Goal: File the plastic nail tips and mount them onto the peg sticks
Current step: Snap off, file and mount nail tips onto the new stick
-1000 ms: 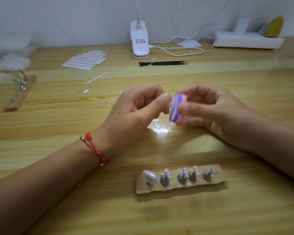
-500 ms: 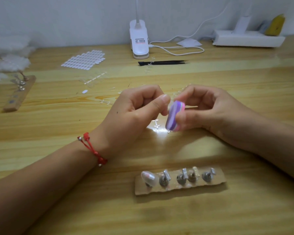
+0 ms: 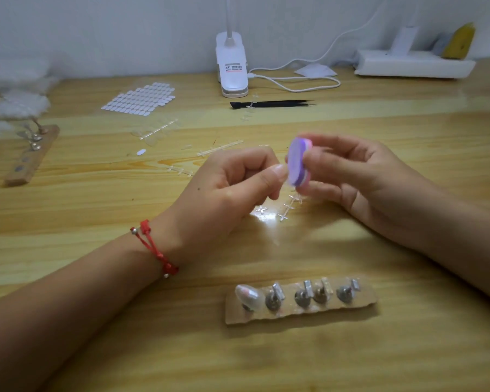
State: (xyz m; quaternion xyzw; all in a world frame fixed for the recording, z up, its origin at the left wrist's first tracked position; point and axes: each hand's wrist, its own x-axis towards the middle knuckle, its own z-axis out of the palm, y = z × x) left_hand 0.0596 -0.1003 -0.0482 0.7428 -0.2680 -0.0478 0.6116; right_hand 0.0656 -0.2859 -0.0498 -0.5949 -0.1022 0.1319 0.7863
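Nearest: 1 cardboard strip (image 3: 362, 302) w/ 5 pegs (image 3: 303, 297) in a row. The leftmost peg carries 1 mounted tip (image 3: 247, 296); the other 4 are bare. Both forearms are cut off by the frame edges, and there is a red cord (image 3: 154, 250) on the left wrist.

Mid-table, above the wood: left hand (image 3: 232, 188) pinches thumb to forefinger on a clear tip (image 3: 290, 183), barely visible and mostly hidden. Right hand (image 3: 351, 176) grips 1 purple-pink file block (image 3: 298, 162), blurred, its face against the left thumb tip. Clear plastic offcuts (image 3: 285, 212) lie under the hands; count unclear.

Further back: 1 sticker sheet (image 3: 140, 100), 1 pair of black tweezers (image 3: 272, 103), and a 2nd peg strip (image 3: 31, 157) far left, its pegs hard to count. At the wall: 1 white lamp base (image 3: 232, 69), top cut off, and 1 power strip (image 3: 413, 65).
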